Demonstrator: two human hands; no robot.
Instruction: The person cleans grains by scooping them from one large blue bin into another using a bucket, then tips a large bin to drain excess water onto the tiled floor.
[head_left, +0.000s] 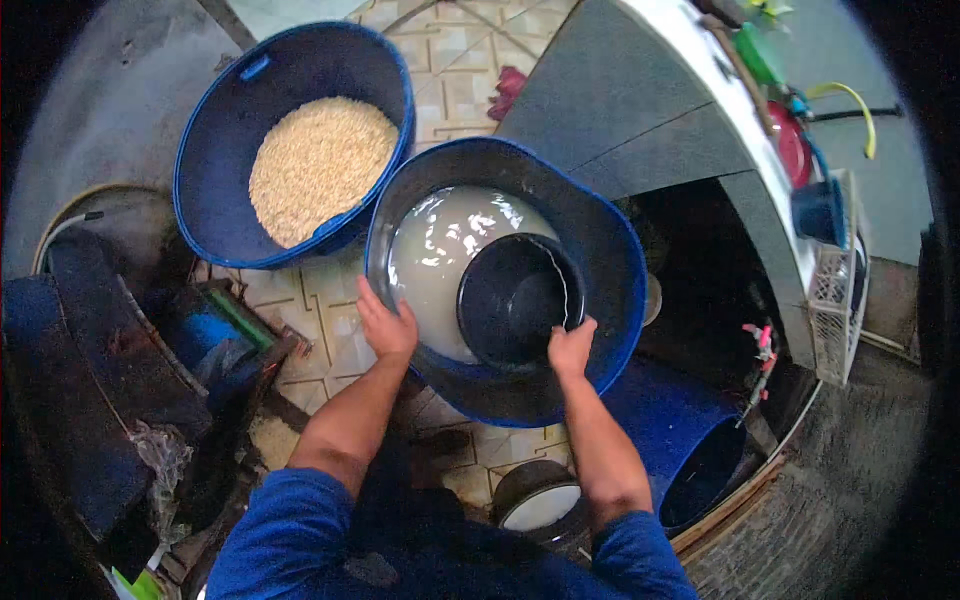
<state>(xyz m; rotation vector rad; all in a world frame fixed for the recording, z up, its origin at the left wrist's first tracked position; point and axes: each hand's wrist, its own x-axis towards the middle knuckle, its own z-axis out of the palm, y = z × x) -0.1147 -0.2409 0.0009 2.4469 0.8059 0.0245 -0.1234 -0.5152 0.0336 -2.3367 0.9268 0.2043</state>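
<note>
A large blue tub (610,225) stands in front of me, holding cloudy, pale water (425,275). Inside it a smaller black bucket (505,300) is tilted, its mouth toward me. My right hand (571,348) is closed round the near right edge of this bucket, by its thin wire handle. At the tub's left rim is my left hand (386,325), its fingers along the outer side and its thumb toward the inside. Whether the bucket has water in it is too dark to tell.
At the far left, a second blue tub (215,160) holds pale grains (325,165). A dark pot (540,500) with something white inside and a blue barrel (670,425) are near me on the right. A counter with a white crate (832,300) runs along the right.
</note>
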